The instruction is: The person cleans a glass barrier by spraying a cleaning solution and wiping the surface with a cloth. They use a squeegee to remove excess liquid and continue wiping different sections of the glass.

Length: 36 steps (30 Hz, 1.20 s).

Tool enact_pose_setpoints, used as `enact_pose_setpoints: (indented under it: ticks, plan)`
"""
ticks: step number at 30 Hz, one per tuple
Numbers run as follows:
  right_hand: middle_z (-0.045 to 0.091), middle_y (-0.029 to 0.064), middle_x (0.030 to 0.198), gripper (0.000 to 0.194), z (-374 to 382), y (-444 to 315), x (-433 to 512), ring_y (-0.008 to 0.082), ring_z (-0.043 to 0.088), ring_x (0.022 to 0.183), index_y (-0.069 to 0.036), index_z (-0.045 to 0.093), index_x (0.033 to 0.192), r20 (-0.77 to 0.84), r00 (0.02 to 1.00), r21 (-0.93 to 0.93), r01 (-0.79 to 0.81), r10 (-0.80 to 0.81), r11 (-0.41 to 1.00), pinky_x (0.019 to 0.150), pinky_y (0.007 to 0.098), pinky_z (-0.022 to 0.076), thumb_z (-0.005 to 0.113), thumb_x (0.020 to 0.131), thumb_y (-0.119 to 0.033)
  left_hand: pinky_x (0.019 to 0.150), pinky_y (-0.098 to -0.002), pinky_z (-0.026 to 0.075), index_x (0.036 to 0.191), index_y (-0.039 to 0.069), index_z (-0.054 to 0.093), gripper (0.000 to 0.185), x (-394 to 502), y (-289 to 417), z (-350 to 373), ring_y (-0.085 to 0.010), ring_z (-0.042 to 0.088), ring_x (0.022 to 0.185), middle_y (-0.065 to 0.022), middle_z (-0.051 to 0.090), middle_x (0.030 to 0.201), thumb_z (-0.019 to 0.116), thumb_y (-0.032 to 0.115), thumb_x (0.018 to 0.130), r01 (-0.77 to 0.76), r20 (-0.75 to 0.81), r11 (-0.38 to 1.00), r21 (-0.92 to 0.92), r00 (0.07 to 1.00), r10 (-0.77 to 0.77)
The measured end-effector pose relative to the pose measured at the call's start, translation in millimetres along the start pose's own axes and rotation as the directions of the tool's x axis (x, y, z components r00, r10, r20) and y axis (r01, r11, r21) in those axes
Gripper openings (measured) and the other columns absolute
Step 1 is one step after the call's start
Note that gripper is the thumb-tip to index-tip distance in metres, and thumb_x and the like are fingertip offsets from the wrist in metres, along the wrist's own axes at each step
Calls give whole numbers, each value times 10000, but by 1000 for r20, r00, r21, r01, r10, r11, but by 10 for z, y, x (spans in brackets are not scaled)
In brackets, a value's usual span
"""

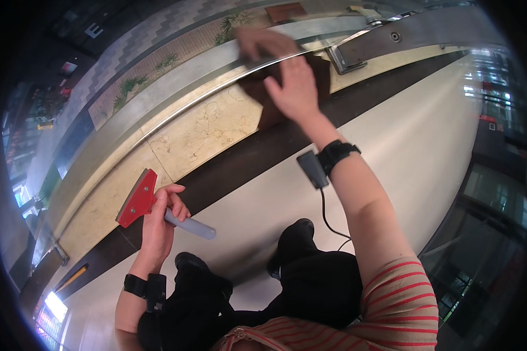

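Note:
My left hand [164, 210] grips a scraper [139, 199] with a red head, a straight blade and a blue-grey handle. The blade side points up and left, above the edge of a cream marble strip. Farther off, my right hand [295, 90] lies flat with spread fingers on a dark brown cloth [272, 115]. That cloth is at the bright edge of a glass panel [182, 108], with part of it hanging over the marble. A blurred hand shape just beyond the edge looks like a reflection in the glass.
A metal rail [421, 35] with a clamp-like fitting [348, 63] is right of the cloth. Cream marble [202, 131] and a dark border [246, 160] edge the pale floor [246, 206]. A yellow-handled tool [72, 277] lies lower left. Plants [129, 87] stand beyond the glass.

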State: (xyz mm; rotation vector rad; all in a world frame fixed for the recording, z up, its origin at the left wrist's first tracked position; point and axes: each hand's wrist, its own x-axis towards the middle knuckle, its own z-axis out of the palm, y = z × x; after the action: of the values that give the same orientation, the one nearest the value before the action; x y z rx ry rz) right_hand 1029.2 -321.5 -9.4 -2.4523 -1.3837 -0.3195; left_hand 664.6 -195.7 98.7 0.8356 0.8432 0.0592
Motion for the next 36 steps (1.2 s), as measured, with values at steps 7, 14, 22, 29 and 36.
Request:
enact_pose_setpoints:
  ticks: [7, 14, 22, 29, 36]
  plan:
    - [425, 227, 1441, 659, 81, 392, 151, 381, 358, 1364, 45, 460, 1355, 11, 963, -55, -269, 270, 962, 1112, 467, 314, 570, 897, -417, 733, -311, 444, 1106, 26, 573, 385, 82, -28, 115, -116, 430, 650, 0, 376, 685, 351, 337, 1061, -1, 41, 1000, 25, 999, 0]
    - [501, 125, 1316, 516, -690, 252, -403, 349, 459, 1232, -92, 547, 1284, 168, 979, 103, 101, -117, 990, 995, 458, 414, 643, 839, -336, 732, -308, 459, 1110, -1, 573, 387, 154, -42, 235, -119, 453, 668, -5, 403, 693, 385, 333, 1054, 27, 65, 998, 55, 997, -31]
    - [495, 54, 1365, 489, -491, 541, -324, 321, 486, 1179, -163, 559, 1312, 239, 971, -41, 15, -5, 999, 951, 453, 446, 633, 842, -276, 728, -308, 457, 1105, 0, 570, 390, 104, -75, 198, -117, 455, 672, -4, 405, 698, 385, 340, 1053, 19, 84, 999, 50, 996, -23]
    - [477, 127, 1392, 596, -376, 792, -110, 298, 360, 1370, -87, 535, 1339, 108, 992, -278, 92, -64, 956, 1127, 471, 277, 534, 896, -485, 724, -303, 456, 1107, -2, 569, 382, 76, -84, 209, -114, 457, 666, -3, 412, 699, 392, 332, 1050, 22, 91, 997, 76, 995, -29]
    - [463, 143, 1416, 543, -112, 637, -175, 348, 318, 1392, -68, 535, 1329, 59, 990, -211, -116, 132, 971, 1128, 536, 259, 530, 905, -407, 726, -306, 450, 1112, 22, 566, 365, -72, -43, 164, -107, 441, 647, 11, 395, 680, 385, 334, 1054, 16, 76, 996, 88, 997, -23]
